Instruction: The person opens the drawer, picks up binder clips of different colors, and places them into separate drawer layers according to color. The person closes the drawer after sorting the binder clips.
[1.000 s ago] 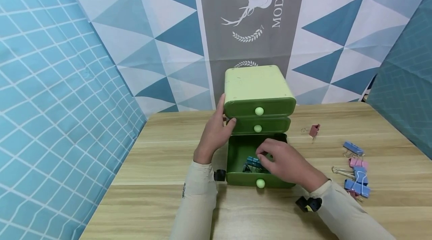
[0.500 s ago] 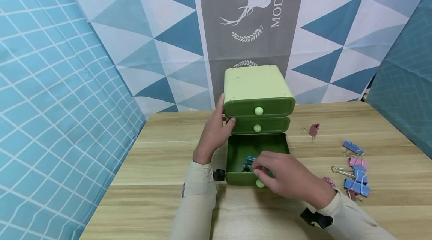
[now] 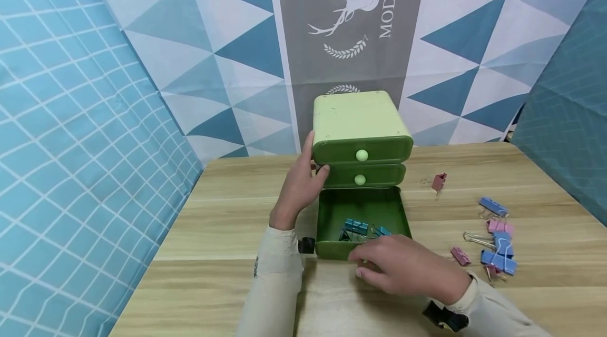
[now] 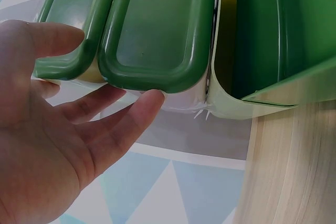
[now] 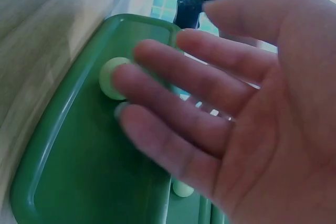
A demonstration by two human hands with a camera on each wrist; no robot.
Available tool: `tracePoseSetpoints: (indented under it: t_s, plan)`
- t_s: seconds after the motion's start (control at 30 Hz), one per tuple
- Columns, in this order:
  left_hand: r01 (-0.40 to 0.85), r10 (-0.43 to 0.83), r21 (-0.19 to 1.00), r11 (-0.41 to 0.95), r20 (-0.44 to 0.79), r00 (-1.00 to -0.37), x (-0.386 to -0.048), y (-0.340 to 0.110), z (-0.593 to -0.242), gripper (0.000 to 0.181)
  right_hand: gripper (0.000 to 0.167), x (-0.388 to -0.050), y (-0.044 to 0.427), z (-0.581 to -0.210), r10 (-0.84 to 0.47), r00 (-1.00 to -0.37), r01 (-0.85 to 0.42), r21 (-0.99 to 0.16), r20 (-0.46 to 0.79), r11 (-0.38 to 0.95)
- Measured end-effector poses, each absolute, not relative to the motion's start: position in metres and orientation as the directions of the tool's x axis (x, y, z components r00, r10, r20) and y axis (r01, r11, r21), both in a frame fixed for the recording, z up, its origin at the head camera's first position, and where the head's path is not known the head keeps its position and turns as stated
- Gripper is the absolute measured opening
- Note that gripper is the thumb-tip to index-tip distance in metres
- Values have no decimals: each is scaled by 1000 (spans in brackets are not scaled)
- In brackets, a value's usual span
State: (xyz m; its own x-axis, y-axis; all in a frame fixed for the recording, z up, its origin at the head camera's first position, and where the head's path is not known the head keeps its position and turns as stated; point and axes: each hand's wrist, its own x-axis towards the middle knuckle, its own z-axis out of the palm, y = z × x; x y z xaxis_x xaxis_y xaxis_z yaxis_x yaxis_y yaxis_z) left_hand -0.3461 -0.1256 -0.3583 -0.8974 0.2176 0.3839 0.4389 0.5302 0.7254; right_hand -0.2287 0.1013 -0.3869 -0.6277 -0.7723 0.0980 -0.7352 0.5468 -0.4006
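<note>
- Cabinet top (image 3: 360, 116): before you, smooth plastic by its look, mostly matt.
- Drawer fronts (image 4: 157, 30): glossy plastic; you can see highlights along the moulded rims.
- Open drawer (image 3: 360, 202): smooth plastic inside.
- Knob (image 5: 109, 80): smooth plastic, soft sheen.
- Binder clips (image 3: 498, 262): at your right, coloured metal with shiny bare-metal wire handles (image 3: 480, 238).
- Desk (image 3: 227, 231): wood-grain surface, smooth, faint sheen.
- Wall hanging (image 3: 237, 37): printed cloth, matt, lightly creased.
- Your sleeves (image 3: 275, 284): matt cloth, wrinkled.

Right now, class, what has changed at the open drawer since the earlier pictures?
The right hand has drawn back from inside the open drawer to its front, uncovering more blue clips; whether it released one is unclear. The left hand stays at the cabinet.
</note>
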Motion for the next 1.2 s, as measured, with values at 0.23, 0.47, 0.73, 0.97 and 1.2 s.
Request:
tracePoseSetpoints:
  t_s: [0.23,0.47,0.73,0.97,1.2]
  plan:
    - [433,210,726,534,382,-900,-346,-127,-359,84,26,-226,100,-389,-787,-617,-719,-420,20,554]
    - [414,201,737,534,365,-909,-346,-129,-361,84,25,-226,97,-392,-796,-605,-721,-427,5,546]
    - [415,202,737,533,366,-908,-346,-129,-361,84,24,-227,95,-396,-793,-609,-705,-453,-7,546]
    - [421,208,739,525,368,-906,-347,-127,-360,84,23,-227,96,-397,-795,-606,-699,-467,-15,542]
    - [425,213,732,532,371,-904,-347,-126,-360,83,23,-226,97,-396,-784,-620,-690,-455,-29,563]
